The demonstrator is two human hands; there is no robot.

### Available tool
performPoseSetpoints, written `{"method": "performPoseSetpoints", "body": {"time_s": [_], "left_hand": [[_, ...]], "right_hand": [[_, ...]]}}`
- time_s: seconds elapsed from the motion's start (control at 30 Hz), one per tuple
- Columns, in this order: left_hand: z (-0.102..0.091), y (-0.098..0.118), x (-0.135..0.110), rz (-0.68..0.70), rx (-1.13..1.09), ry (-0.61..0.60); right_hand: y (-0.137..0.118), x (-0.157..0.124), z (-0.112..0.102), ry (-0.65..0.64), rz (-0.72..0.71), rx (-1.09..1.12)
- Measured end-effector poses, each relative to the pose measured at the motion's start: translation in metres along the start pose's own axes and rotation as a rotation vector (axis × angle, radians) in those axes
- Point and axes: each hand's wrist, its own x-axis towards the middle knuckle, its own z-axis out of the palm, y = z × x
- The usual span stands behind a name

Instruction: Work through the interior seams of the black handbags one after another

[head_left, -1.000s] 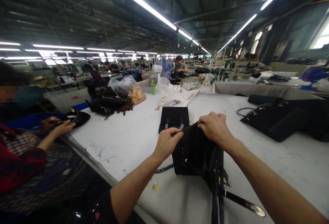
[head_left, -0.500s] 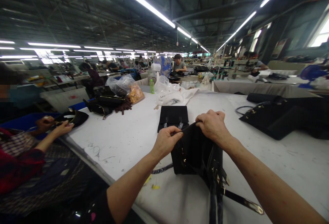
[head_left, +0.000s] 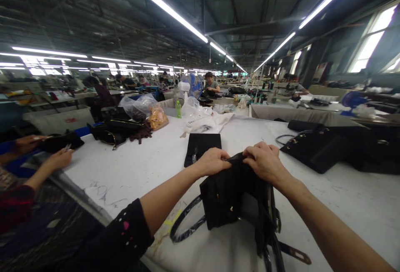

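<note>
A black handbag (head_left: 223, 199) hangs tilted over the white table in front of me, its upper edge pinched in both hands. My left hand (head_left: 214, 161) grips that edge on the left, thumb against fingers. Close beside it on the right, my right hand (head_left: 264, 161) pinches the same edge. A looped handle (head_left: 184, 224) in clear wrap sticks out at the bag's left. At its lower right hangs a strap with a metal end (head_left: 296, 252). Just behind my hands lies a flat black bag piece (head_left: 203, 143), partly covered by my left hand.
Black bags (head_left: 321, 147) lie on the table at right; another black bag (head_left: 115, 130) is at left. Plastic bags (head_left: 198, 116) and a green bottle (head_left: 178, 109) stand at the back. At far left, a co-worker's hands (head_left: 59, 159) hold a black piece.
My hands have moved closer together along the bag's edge. The looped handle now shows more at left. My view has turned slightly right, and the co-worker's hands appear farther left.
</note>
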Motion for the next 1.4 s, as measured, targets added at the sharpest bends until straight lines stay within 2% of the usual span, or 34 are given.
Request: {"method": "performPoseSetpoints", "body": {"time_s": [0.33,0.7,0.83,0.9,0.97,1.1,1.23,1.4], "left_hand": [[0.000,0.004,-0.005,0.094,0.008,0.000],[0.000,-0.001,-0.003,0.067,-0.023,-0.043],[-0.003,-0.002,0.004,0.188,-0.020,0.001],[-0.002,-0.001,0.012,0.214,-0.033,-0.027],[0.003,0.002,0.022,0.141,-0.044,-0.046],[0.012,0.013,0.031,0.010,-0.032,0.053],[0.011,0.021,0.020,0.028,0.054,0.045],[0.009,0.016,0.008,-0.019,0.014,0.077]], "right_hand": [[-0.004,0.011,0.004,0.006,0.067,-0.065],[-0.002,0.016,0.009,0.013,0.102,-0.040],[-0.005,0.017,0.012,0.018,0.098,-0.033],[-0.007,0.019,0.013,0.025,0.086,-0.033],[-0.008,0.020,0.013,0.032,0.074,-0.034],[-0.006,0.013,0.007,0.014,0.049,0.000],[0.003,0.001,-0.002,-0.014,0.015,0.119],[0.004,-0.001,-0.004,-0.050,0.024,0.089]]}}
